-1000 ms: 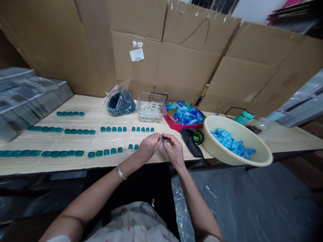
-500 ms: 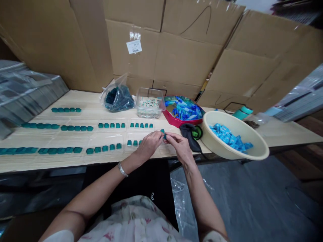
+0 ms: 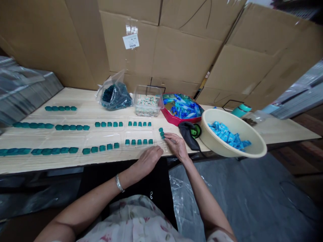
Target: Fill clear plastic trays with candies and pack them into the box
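My right hand (image 3: 177, 145) reaches forward on the wooden table (image 3: 75, 161), thumb and forefinger pinched on a small teal piece (image 3: 163, 136), right behind another loose teal piece (image 3: 160, 129). My left hand (image 3: 148, 159) rests at the table's front edge with its fingers curled together and nothing in them. Just left of my hands lies a row of five teal pieces (image 3: 138, 142) on a clear plastic sheet. More rows of teal pieces (image 3: 108, 124) stretch away to the left.
A cream basin (image 3: 254, 153) holding light blue packets overhangs the table edge at the right. Behind my hands stand a red tray of blue items (image 3: 182, 107), a clear box (image 3: 148, 101), a bag of teal pieces (image 3: 114, 95) and a black cloth (image 3: 189, 133). Cardboard walls the back.
My hands were together, holding a teal piece between them. They have parted: the left hand dropped back to the table edge and the right hand lowered the piece onto the table.
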`<state>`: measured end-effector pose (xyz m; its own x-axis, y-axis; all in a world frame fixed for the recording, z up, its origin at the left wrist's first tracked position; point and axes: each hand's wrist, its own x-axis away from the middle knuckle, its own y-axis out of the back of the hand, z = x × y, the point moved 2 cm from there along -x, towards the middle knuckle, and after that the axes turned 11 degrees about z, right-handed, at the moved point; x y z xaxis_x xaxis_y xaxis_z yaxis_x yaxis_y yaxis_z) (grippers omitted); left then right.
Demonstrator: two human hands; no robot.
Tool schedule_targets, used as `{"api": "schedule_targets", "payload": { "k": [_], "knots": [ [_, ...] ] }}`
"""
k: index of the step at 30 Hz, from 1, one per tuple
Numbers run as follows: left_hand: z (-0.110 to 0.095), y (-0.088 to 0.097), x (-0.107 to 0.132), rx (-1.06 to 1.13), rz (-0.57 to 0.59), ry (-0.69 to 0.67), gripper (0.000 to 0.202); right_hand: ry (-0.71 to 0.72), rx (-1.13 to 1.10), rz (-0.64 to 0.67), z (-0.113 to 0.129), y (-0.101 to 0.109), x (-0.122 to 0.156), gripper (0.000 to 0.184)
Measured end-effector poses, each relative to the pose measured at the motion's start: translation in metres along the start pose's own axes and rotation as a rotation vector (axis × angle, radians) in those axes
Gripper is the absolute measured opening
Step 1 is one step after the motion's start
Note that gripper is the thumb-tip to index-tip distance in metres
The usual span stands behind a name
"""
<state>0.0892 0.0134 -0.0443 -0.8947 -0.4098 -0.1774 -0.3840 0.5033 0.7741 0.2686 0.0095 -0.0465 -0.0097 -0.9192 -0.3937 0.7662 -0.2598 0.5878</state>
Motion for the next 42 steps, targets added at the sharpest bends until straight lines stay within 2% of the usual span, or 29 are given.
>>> {"api": "schedule_targets", "payload": {
  "k": [10,14,17,21,24,27,30,33,35,39,42],
  "knots": [
    [0.006,-0.002,-0.004,0.039,-0.018,0.021,0.027,0.207,0.212,0.187,-0.002,0.008,-0.003,0.020],
    [0.004,0.006,-0.008,0.188,-0.052,0.075,0.024,0.260,0.278,0.313,0.003,0.011,-0.004,0.026],
    [0.003,0.023,-0.011,0.596,-0.142,0.224,0.028,0.240,0.277,0.331,0.014,0.016,-0.004,0.027],
    [0.005,0.041,-0.012,1.340,-0.204,0.333,0.046,0.094,0.120,0.094,0.036,0.022,-0.003,0.020],
    [0.006,0.046,-0.014,1.528,-0.226,0.350,0.051,-0.029,-0.058,0.051,0.053,0.014,-0.004,0.018],
    [0.003,0.046,-0.019,1.474,-0.240,0.335,0.054,-0.103,-0.190,0.096,0.062,0.001,-0.008,0.021],
    [-0.002,0.045,-0.023,1.361,-0.218,0.341,0.058,-0.200,-0.338,0.112,0.058,-0.009,-0.012,0.024],
    [-0.002,0.044,-0.025,1.321,-0.200,0.327,0.058,-0.307,-0.466,0.067,0.051,-0.011,-0.013,0.028],
    [0.003,0.042,-0.026,1.241,-0.209,0.320,0.053,-0.337,-0.476,-0.007,0.048,-0.009,-0.012,0.028],
    [0.022,0.037,-0.031,0.819,-0.286,0.284,0.034,-0.278,-0.373,-0.104,0.048,-0.006,-0.009,0.025],
    [0.030,0.035,-0.035,0.659,-0.346,0.235,0.022,-0.183,-0.270,-0.143,0.050,-0.007,-0.005,0.020]
  ]
}}
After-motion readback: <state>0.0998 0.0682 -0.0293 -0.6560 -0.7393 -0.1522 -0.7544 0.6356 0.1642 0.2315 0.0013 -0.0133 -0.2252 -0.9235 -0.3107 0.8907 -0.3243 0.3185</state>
